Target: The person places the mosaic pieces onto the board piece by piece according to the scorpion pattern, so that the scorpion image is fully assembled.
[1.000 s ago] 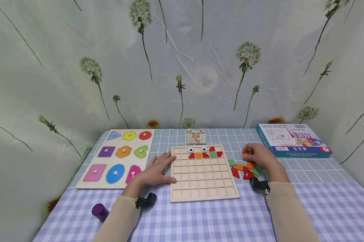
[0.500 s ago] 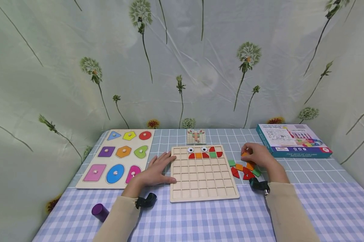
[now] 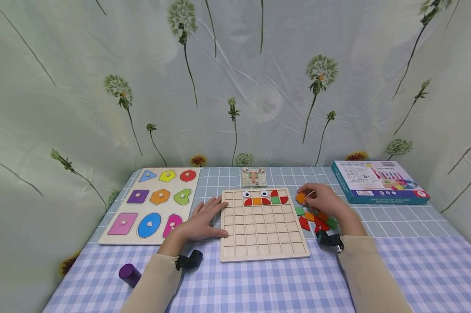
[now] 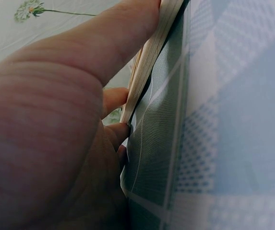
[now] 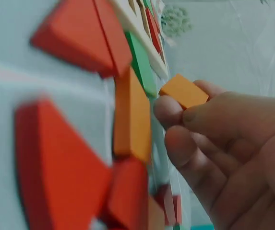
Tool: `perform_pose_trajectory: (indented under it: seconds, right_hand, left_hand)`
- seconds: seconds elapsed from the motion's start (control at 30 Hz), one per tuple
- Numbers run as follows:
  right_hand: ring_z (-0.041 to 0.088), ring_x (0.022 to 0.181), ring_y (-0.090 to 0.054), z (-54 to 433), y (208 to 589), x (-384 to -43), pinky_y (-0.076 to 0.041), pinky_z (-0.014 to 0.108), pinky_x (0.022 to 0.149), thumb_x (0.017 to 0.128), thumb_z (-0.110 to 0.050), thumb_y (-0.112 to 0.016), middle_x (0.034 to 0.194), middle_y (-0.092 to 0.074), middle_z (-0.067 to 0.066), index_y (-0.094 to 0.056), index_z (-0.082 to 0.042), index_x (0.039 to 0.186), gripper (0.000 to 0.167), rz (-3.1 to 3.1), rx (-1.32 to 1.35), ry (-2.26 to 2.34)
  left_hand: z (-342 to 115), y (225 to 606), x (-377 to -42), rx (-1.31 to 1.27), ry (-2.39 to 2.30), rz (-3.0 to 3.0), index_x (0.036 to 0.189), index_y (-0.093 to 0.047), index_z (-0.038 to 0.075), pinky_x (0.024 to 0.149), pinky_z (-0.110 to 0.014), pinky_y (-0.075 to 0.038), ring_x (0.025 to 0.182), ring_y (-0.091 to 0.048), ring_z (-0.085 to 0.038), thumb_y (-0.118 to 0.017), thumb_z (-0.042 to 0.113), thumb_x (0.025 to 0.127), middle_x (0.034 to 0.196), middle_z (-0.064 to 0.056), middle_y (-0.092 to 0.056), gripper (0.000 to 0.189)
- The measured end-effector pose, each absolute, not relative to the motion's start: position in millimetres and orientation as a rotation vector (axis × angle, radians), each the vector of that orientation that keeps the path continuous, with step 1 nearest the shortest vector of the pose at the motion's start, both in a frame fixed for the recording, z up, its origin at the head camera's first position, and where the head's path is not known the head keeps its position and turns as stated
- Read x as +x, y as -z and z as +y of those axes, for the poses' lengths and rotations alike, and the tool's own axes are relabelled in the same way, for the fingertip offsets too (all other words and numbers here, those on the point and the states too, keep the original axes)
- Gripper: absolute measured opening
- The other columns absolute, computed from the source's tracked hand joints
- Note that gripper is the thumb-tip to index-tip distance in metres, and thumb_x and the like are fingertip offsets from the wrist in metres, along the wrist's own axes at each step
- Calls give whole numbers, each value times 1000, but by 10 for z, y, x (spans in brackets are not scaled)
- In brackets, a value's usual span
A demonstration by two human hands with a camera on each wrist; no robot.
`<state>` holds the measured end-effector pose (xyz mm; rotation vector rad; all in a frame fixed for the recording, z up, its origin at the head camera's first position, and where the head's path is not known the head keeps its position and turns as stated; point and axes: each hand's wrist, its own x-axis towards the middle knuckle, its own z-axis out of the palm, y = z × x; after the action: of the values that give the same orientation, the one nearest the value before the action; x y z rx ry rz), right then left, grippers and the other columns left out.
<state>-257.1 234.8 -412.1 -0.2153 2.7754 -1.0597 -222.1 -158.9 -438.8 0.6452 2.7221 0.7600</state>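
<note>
My right hand [image 3: 324, 201] pinches an orange square tile [image 5: 184, 91] between thumb and fingertips, just off the right edge of a wooden grid board [image 3: 260, 239]. Loose red, green and orange tiles [image 3: 309, 216] lie below that hand on the cloth. The board's upper rows bear two eye tiles [image 3: 264, 193], several red tiles, an orange square [image 3: 257, 201] and a green square [image 3: 275, 200]. With fingers spread, my left hand [image 3: 202, 221] rests at the board's left edge. In the left wrist view, the thumb [image 4: 127, 28] and fingertips touch the board's side [image 4: 149, 62].
A small pattern card [image 3: 253, 177] stands behind the board. At the left is a knobbed shape puzzle [image 3: 116, 238], with a purple cylinder [image 3: 129, 274] in front. A teal-sided box [image 3: 380, 181] lies at the back right, near the patterned curtain [image 3: 274, 108].
My right hand has lifted the orange square tile from the pile and moved left with it toward the board. The left hand and the board have stayed put.
</note>
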Motion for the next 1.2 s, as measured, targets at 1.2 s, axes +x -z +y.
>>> perform_pose_trajectory:
  seconds: [1.2]
  right_hand:
    - [16, 78, -56, 1362, 4120, -2455, -50, 26, 69, 88, -11, -75, 91, -66, 2, -73, -12, 108, 20, 2784, -443, 1026]
  left_hand:
    - [-1599, 4375, -2211, 643, -769, 2720, 156, -34, 22, 127, -55, 2, 158, -7, -27, -77, 52, 80, 169, -4, -16, 92]
